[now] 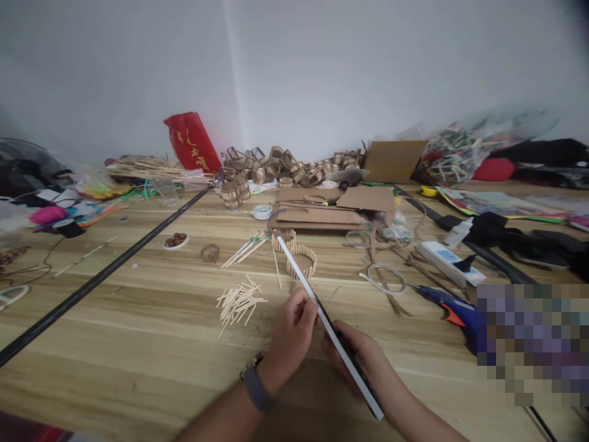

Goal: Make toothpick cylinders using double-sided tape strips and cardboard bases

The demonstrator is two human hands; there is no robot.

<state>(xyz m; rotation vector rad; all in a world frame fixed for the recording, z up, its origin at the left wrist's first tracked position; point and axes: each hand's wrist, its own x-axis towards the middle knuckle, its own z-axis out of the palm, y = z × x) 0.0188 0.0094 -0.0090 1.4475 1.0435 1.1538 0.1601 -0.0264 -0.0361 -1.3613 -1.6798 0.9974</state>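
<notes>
My left hand (294,328) pinches and my right hand (363,356) grips a long white strip (333,333) above the worktop (151,344), near loose short sticks (238,304) and 2 slatted rings (312,261).

A plain grey wall (340,73) stands behind the red bag (188,138) on my feed. Just right of the bag I see a brighter vertical band (234,67), perhaps a corner, though it's blurred. A wood-grained tabletop (124,362) spreads before the bag under soft light; one dark strip (107,275) starts near the bag's base, another (421,207) lies well to its right.
</notes>
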